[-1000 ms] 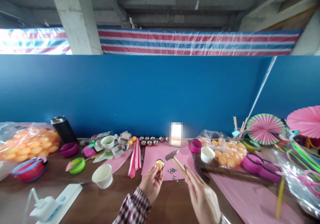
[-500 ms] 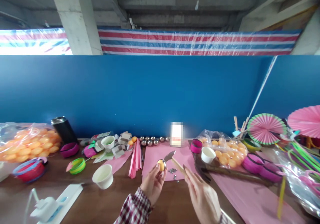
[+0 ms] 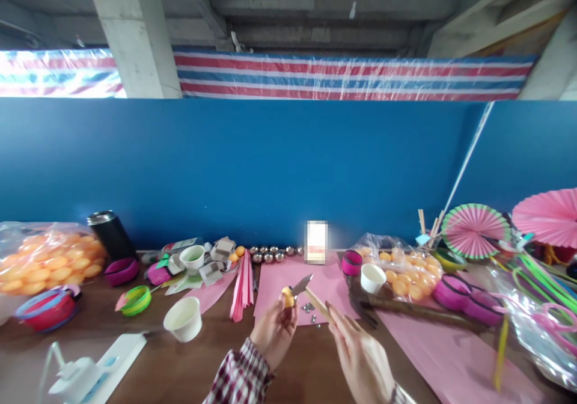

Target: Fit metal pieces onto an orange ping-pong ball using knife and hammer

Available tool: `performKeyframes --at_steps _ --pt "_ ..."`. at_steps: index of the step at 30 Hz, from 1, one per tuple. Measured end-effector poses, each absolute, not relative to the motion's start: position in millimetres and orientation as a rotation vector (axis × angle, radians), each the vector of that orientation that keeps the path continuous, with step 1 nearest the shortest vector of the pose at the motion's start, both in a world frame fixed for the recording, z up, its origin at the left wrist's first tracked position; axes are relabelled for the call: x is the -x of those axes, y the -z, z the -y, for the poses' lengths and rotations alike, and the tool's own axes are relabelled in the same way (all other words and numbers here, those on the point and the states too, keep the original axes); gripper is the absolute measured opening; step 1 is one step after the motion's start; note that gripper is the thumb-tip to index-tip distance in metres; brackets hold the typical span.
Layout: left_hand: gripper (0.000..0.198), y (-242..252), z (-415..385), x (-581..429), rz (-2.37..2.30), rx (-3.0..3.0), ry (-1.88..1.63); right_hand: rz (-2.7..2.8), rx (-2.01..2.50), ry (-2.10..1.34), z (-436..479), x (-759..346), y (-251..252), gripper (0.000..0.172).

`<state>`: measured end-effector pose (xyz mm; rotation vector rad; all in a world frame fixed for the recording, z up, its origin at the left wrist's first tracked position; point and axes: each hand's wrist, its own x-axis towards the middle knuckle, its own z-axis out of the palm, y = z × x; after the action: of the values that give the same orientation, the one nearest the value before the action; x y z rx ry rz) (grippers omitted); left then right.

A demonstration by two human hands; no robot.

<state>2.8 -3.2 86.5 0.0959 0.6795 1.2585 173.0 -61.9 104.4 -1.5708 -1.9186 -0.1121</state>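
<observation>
Ball (image 3: 288,297) beside tool (image 3: 318,303), above pink paper (image 3: 274,276): tool-work step, seemingly.
Left hand (image 3: 273,333) curled, pinching ball; tool's head at ball's right, contact unclear; right hand (image 3: 361,351) closed round tool's handle. Next move likely wants ball steady.

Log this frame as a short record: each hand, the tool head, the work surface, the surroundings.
Left hand: holds a small orange ball
Right hand: grips a tool by its pale handle
Tool head: grey, right by the ball; contact unclear
Work surface: brown table, pink sheet with small shiny pieces
Back: silvery balls, blue panel
Sides: bagged orange balls left and right
</observation>
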Motion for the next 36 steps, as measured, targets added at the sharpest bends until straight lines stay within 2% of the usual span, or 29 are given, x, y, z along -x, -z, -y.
performKeyframes --at_steps 36 --pt "0.008 -100.1 6.8 -5.7 -0.648 -0.125 -1.294 1.889 1.573 0.121 64.1 -175.5 -102.6 0.037"
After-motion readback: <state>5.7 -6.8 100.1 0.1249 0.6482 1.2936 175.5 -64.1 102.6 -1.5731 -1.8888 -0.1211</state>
